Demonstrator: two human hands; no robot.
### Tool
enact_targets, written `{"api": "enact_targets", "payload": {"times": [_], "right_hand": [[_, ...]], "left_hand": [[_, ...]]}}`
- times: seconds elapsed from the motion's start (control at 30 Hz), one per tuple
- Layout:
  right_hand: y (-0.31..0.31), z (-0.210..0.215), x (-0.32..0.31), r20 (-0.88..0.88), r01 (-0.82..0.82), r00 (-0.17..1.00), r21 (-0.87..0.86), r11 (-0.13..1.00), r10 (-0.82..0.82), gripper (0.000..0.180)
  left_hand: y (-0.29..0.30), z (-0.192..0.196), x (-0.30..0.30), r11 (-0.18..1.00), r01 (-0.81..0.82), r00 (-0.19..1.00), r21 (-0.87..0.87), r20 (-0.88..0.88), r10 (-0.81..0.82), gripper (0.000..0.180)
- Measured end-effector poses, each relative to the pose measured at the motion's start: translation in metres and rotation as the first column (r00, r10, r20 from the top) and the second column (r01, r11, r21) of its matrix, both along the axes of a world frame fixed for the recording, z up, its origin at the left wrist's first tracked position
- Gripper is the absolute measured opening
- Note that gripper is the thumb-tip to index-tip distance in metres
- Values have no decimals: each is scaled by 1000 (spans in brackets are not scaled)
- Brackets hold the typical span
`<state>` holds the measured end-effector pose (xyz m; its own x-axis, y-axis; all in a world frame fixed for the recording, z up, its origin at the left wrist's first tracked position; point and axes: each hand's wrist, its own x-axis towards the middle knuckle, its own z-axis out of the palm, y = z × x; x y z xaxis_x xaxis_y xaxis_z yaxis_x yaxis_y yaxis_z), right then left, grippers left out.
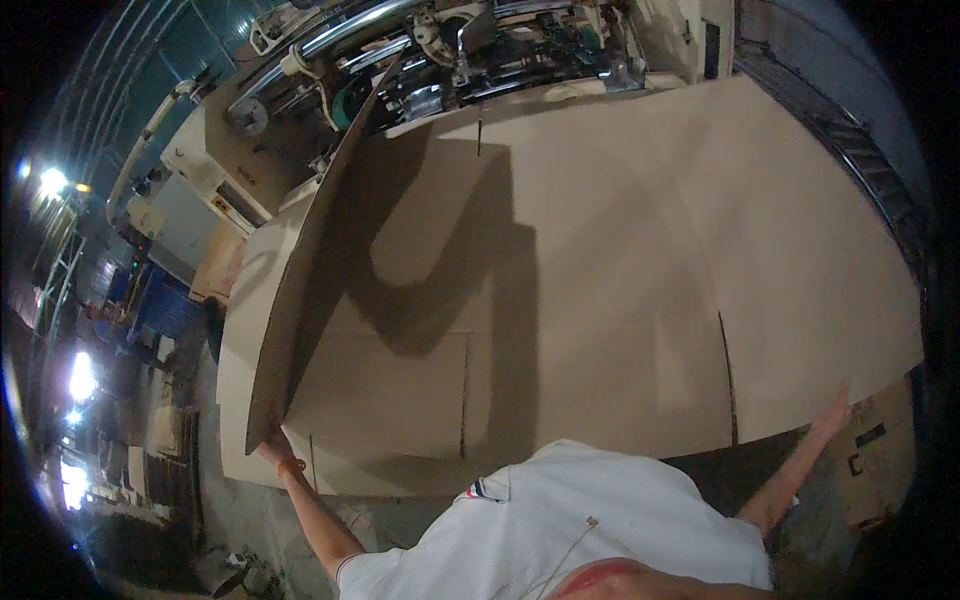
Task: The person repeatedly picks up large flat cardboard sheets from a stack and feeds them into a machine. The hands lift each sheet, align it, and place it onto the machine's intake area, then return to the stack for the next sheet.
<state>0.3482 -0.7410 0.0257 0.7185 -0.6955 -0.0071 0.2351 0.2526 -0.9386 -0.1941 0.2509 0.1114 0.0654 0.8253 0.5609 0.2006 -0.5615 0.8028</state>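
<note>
A large brown cardboard sheet [610, 270] with dark slots cut into its edges spreads before me. Its left part stands tilted up and casts a broad shadow. My left hand [272, 445], with an orange band at the wrist, is closed on the near corner of this raised part; the sheet hides some of its fingers. At the sheet's near right edge, my right hand [836, 412] grips the border, its thumb side showing and its other fingers hidden. Another pale cardboard layer [245, 345] lies underneath at the left.
Beyond the sheet stands a machine with metal rollers [360, 30] and a cream housing [225, 160]. A brown carton [875, 460] is beside my right arm. Blue containers [165, 305] and stacked boards [160, 430] stand farther off at the left. A dark rail [870, 170] runs along the right.
</note>
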Motion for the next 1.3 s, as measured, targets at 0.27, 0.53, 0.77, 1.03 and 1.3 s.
{"api": "enact_targets", "payload": {"times": [0.27,0.53,0.77,1.03,1.3], "right_hand": [[163,133,-64,181,135,983,-660,739,-17,26],[265,211,-33,489,544,711,-838,46,505,23],[258,120,38,-253,-106,846,-943,-317,470,56],[338,46,-39,-413,-78,668,-866,-494,619,80],[356,-22,-43,-521,-25,658,-737,-675,544,91]], "left_hand": [[-1,-14,-4,992,-3,999,124,-46,9,34],[-78,15,98,920,-18,917,391,-360,171,25],[-191,18,200,840,423,869,340,-416,-269,47],[-235,-94,203,720,679,558,143,-738,-380,39],[-226,-134,202,689,722,439,62,-810,-388,52]]}}
